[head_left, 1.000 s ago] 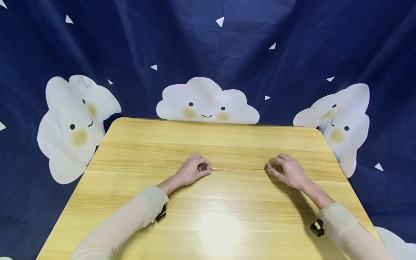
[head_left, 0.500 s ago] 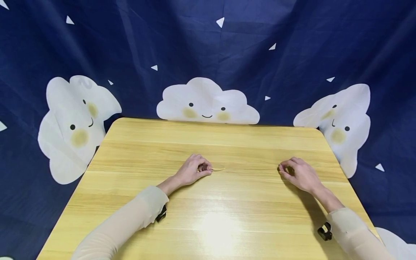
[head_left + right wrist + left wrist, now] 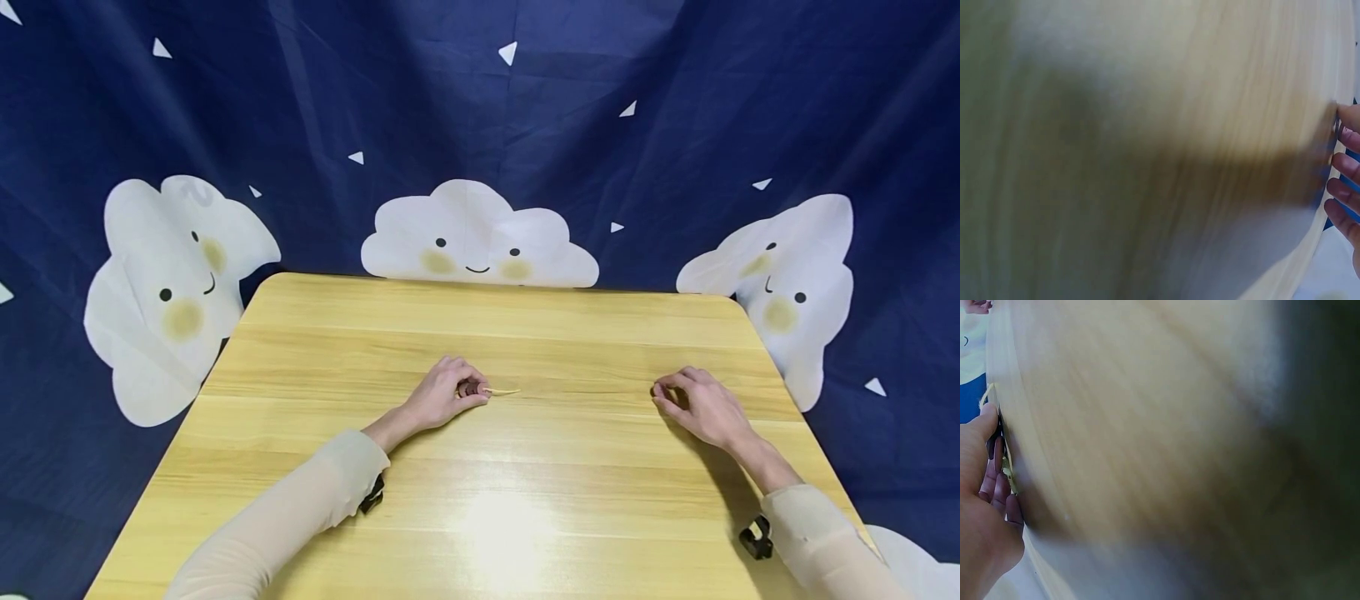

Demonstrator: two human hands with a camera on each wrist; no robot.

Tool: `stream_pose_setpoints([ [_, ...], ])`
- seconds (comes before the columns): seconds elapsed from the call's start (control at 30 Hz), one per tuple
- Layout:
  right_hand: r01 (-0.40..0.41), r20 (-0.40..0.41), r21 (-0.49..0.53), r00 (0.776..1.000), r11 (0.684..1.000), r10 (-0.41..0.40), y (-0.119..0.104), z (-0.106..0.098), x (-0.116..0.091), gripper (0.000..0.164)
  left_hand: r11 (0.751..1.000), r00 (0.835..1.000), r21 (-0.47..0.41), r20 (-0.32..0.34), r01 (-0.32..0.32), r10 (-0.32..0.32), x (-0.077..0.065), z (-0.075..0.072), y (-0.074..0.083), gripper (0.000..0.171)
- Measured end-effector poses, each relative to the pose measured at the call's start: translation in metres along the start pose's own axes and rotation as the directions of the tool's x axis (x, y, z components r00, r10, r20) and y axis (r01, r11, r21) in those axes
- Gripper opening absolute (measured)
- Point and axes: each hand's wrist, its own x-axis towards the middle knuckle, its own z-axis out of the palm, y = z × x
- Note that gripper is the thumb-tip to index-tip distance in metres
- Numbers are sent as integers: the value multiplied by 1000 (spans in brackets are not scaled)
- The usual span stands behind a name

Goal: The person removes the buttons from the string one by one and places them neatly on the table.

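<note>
In the head view my left hand point(image 3: 444, 395) rests on the wooden table and grips a small dark brown thing point(image 3: 472, 388), mostly covered by the fingers. A short yellow strand point(image 3: 504, 392) sticks out of it to the right. The left wrist view shows yellowish strands point(image 3: 1006, 469) between the curled fingers; the thing's kind is unclear. To the right, my right hand point(image 3: 703, 408) is low at the tabletop, thumb and index fingertips together. They appear to pinch a thin dark piece point(image 3: 1337, 122), too small to make out. Whether a fine line joins both hands cannot be told from the wood grain.
The light wooden table point(image 3: 495, 317) has rounded far corners. A dark blue curtain point(image 3: 450, 92) with white clouds and small triangles hangs right behind it. Black wrist devices point(image 3: 756, 537) sit under both sleeves. A bright glare lies on the table's near middle.
My right hand has slid to the right and slightly nearer, away from the left hand, its fingertips staying together. The left hand and the brown thing have kept their place.
</note>
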Motion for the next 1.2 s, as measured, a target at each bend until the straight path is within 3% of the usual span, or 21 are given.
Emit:
stream_pose_setpoints([
  [0.77, 4, -47, -18, 999, 1000, -5, 3, 5, -6, 28, 1000, 1000, -18, 11, 6, -6, 0, -1, 2, 28],
  [1.2, 45, -151, -9, 987, 999, -46, -39, 4, 9, 30, 1000, 1000, -5, 7, 4, -4, 0, -2, 1, 28],
])
